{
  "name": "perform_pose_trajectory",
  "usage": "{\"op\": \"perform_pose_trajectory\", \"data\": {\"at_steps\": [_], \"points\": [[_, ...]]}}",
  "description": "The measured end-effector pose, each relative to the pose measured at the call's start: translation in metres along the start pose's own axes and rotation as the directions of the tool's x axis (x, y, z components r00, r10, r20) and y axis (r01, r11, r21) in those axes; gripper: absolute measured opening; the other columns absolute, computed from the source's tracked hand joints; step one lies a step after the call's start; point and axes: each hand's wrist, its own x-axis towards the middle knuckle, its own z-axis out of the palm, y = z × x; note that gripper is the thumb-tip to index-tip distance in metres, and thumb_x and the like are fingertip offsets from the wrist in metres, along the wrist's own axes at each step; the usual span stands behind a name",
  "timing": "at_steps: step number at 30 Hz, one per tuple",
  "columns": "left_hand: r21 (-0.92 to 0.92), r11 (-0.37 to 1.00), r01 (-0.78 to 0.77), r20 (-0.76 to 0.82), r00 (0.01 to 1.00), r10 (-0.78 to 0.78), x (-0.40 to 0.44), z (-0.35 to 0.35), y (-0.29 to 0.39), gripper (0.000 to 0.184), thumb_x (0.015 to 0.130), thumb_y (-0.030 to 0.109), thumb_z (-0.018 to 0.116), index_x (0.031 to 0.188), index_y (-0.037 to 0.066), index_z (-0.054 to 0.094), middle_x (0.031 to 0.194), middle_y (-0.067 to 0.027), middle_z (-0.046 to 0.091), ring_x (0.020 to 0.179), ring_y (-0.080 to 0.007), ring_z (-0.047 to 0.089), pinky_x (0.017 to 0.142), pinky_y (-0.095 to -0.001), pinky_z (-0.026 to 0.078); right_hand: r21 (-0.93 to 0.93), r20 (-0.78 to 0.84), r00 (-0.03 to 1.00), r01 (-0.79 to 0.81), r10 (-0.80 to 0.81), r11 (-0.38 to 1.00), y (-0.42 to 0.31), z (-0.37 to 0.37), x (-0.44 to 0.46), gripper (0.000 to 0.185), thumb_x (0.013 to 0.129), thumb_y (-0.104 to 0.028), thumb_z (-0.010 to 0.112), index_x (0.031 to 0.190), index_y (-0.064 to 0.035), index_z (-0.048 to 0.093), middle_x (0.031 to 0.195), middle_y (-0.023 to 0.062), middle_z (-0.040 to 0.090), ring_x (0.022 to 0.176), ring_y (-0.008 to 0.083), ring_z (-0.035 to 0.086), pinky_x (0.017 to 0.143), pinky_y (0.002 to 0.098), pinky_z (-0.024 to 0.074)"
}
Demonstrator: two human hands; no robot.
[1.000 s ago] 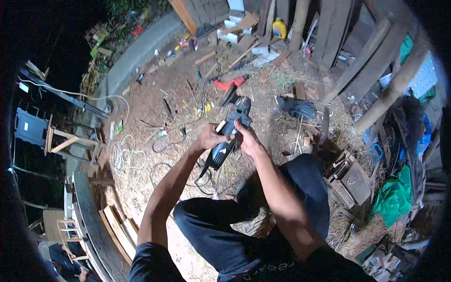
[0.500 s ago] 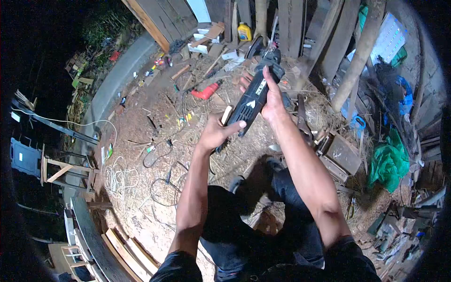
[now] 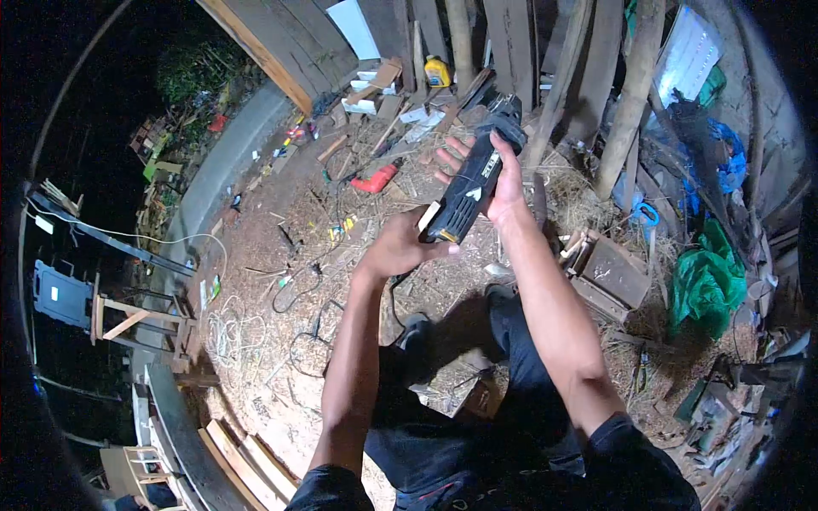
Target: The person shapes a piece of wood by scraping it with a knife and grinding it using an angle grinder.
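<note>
A black angle grinder [image 3: 468, 189] is held up in front of me between both hands, its head tilted away toward the wooden posts. My right hand [image 3: 504, 183] cradles the body near the head, thumb along the top and fingertips showing on the far side. At the rear end, my left hand [image 3: 400, 244] grips the grinder, its thumb reaching under the end. A short pale piece [image 3: 429, 216] sticks up by the left fingers; I cannot make out what it is. The disc beyond the grinder's head is hard to see.
A red power tool [image 3: 374, 180] lies on the chip-strewn ground with cords around it. White rope [image 3: 234, 336] is coiled at left. A wooden box [image 3: 609, 277] and a green plastic sheet [image 3: 705, 281] are at right. A yellow bottle [image 3: 437, 73] stands by the posts.
The grinder has turned slightly in my hands, and its head sits a little farther right. My left hand has shifted right and down at the rear end. The whole view has moved slightly.
</note>
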Motion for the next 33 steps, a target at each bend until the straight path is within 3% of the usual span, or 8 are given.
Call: {"op": "perform_pose_trajectory", "data": {"at_steps": [2,7,10,13,19,23,29,33], "points": [[0.023,1.000,-0.010,-0.053,0.999,0.012,-0.003,0.002,-0.002,0.055,0.070,0.029,0.085,0.111,0.002,0.061,0.093,-0.0044,0.065,0.085,-0.0129,0.056,0.079,-0.0314,0.046,-0.029,-0.023,0.999,-0.031,0.030,0.999,-0.001,0.011,-0.008,0.062,0.083,-0.047,0.066,0.121,-0.0047,0.042,0.129,0.0239,0.052,0.119,0.0389,0.053,0.096,0.0619,0.0428],[-0.278,0.952,-0.132,-0.030,0.991,0.129,-0.012,0.006,-0.030,0.040,0.077,0.017,0.079,0.109,0.000,0.062,0.095,-0.0004,0.063,0.087,-0.0096,0.053,0.078,-0.0286,0.044,-0.151,-0.210,0.977,-0.013,-0.019,0.988,0.008,0.002,0.004,0.041,0.077,-0.038,0.073,0.094,-0.0048,0.055,0.079,0.0117,0.061,0.069,0.0274,0.063,0.073,0.0473,0.0553],[-0.435,0.894,-0.105,-0.062,0.994,0.087,-0.017,0.002,-0.038,0.033,0.078,0.018,0.077,0.104,0.002,0.063,0.085,0.0016,0.062,0.074,-0.0073,0.052,0.065,-0.0253,0.042,-0.200,-0.252,0.968,-0.052,0.000,0.978,0.017,0.011,0.016,0.041,0.077,-0.036,0.072,0.096,-0.0043,0.055,0.080,0.0123,0.061,0.071,0.0281,0.063,0.072,0.0458,0.0551],[-0.547,0.835,0.064,-0.022,0.996,-0.092,-0.021,-0.006,-0.039,0.031,0.079,0.010,0.075,0.107,0.001,0.063,0.091,0.0017,0.063,0.082,-0.0079,0.054,0.076,-0.0246,0.043,-0.299,-0.246,0.969,-0.079,0.004,0.951,0.023,0.023,0.025,0.037,0.078,-0.027,0.072,0.101,-0.0047,0.054,0.081,0.0113,0.061,0.072,0.0264,0.063,0.071,0.0429,0.0555],[-0.581,0.811,0.065,-0.050,0.992,-0.116,-0.030,-0.007,-0.036,0.030,0.079,0.011,0.075,0.105,0.001,0.063,0.089,0.0023,0.063,0.078,-0.0068,0.053,0.069,-0.0233,0.041,-0.236,-0.209,0.977,-0.088,0.038,0.968,0.036,0.023,0.027,0.033,0.078,-0.024,0.071,0.100,-0.0059,0.053,0.081,0.0108,0.061,0.073,0.0254,0.064,0.071,0.0421,0.0560],[-0.479,0.835,0.271,0.092,0.961,-0.259,-0.029,-0.008,-0.042,0.030,0.079,0.011,0.076,0.105,0.002,0.064,0.088,0.0029,0.063,0.076,-0.0063,0.052,0.067,-0.0229,0.040,-0.267,-0.238,0.971,-0.089,0.024,0.960,0.034,0.022,0.023,0.031,0.078,-0.023,0.069,0.099,-0.0059,0.053,0.081,0.0108,0.061,0.072,0.0249,0.063,0.070,0.0415,0.0562],[-0.606,0.795,0.035,-0.068,0.993,-0.095,-0.025,0.011,-0.034,0.023,0.076,0.019,0.078,0.085,0.006,0.061,0.058,0.0040,0.051,0.046,-0.0069,0.042,0.044,-0.0242,0.030,-0.301,-0.247,0.969,-0.055,-0.022,0.952,0.029,0.019,0.016,0.030,0.078,-0.027,0.067,0.089,-0.0008,0.056,0.078,0.0106,0.062,0.071,0.0225,0.063,0.069,0.0357,0.0560],[-0.590,0.801,0.101,0.000,0.992,-0.125,-0.021,0.011,-0.044,0.026,0.077,0.016,0.077,0.096,0.004,0.063,0.070,0.0042,0.056,0.056,-0.0056,0.045,0.050,-0.0233,0.033,-0.303,-0.259,0.966,-0.060,-0.022,0.951,0.024,0.019,0.015,0.029,0.078,-0.027,0.067,0.088,-0.0011,0.057,0.076,0.0104,0.062,0.068,0.0225,0.063,0.068,0.0357,0.0559]]}}
